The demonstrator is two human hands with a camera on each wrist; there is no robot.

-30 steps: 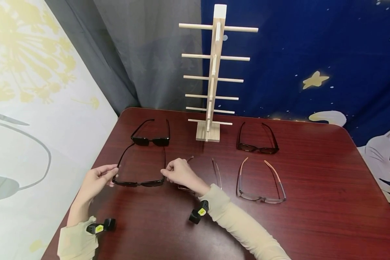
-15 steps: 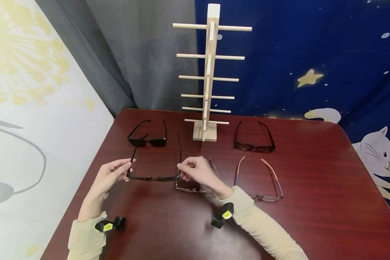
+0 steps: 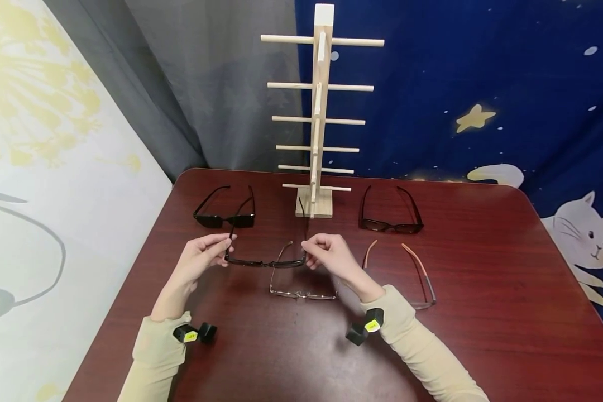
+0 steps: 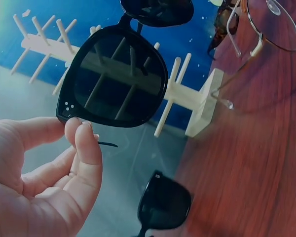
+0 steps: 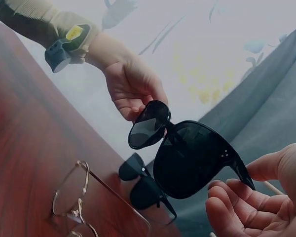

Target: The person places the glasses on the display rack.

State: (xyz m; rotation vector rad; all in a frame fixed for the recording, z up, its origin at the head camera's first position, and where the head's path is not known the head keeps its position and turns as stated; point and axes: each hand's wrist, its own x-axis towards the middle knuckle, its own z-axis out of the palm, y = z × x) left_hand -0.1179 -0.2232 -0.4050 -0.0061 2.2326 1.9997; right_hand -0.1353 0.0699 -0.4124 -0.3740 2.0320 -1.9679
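Black sunglasses (image 3: 243,262) are held up off the table with their temples spread and pointing toward the stand. My left hand (image 3: 198,259) pinches them at the left hinge corner between thumb and fingers; in the left wrist view a dark lens (image 4: 121,79) with small silver dots stands above those fingers. At the opposite hinge, my right hand (image 3: 334,258) pinches the other temple, and the right wrist view shows this grip close up. Thin wire-rimmed glasses (image 3: 301,295) lie below the held pair, partly behind it. Behind stands a wooden peg stand (image 3: 319,106) with bare crossbars.
Another pair of black sunglasses (image 3: 241,221) lies at the back left, overlapped by a held temple. Dark brown-lensed sunglasses (image 3: 389,226) lie right of the stand. Glasses with orange temples (image 3: 423,265) are partly behind my right forearm. The reddish table (image 3: 492,279) meets curtains behind.
Both hands have raised the sunglasses from the table's left side and carried them right, toward the stand. The wire-rimmed glasses have come more into sight. The head view has shifted slightly.
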